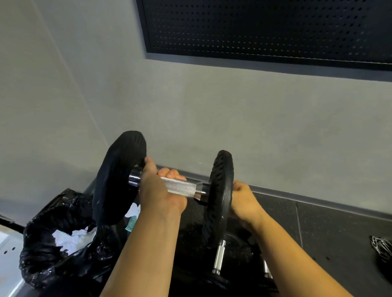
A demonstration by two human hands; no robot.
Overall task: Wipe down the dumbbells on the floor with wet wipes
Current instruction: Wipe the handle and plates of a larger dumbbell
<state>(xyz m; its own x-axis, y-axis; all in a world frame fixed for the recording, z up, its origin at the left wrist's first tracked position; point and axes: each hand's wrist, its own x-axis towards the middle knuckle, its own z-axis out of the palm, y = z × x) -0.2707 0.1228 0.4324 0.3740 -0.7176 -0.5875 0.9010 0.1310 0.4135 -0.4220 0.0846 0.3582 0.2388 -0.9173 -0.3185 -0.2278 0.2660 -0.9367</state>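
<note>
Left hand (pixel 157 191) grips dumbbell (pixel 181 187); bin bag (pixel 47 224) holds crumpled wipes (pixel 70 240).

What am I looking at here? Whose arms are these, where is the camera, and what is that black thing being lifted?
There is no machine here: a person wears a wide-angle camera on the head, so you look down along their own two arms. The left hand grips the metal handle of a dumbbell held up above the dark floor. The right hand is at the outer face of its right-side plate; its fingers are hidden, so I cannot tell whether it holds a wipe. Below lie more dumbbells. On the left stands a black rubbish bag with crumpled white wipes inside.
</note>
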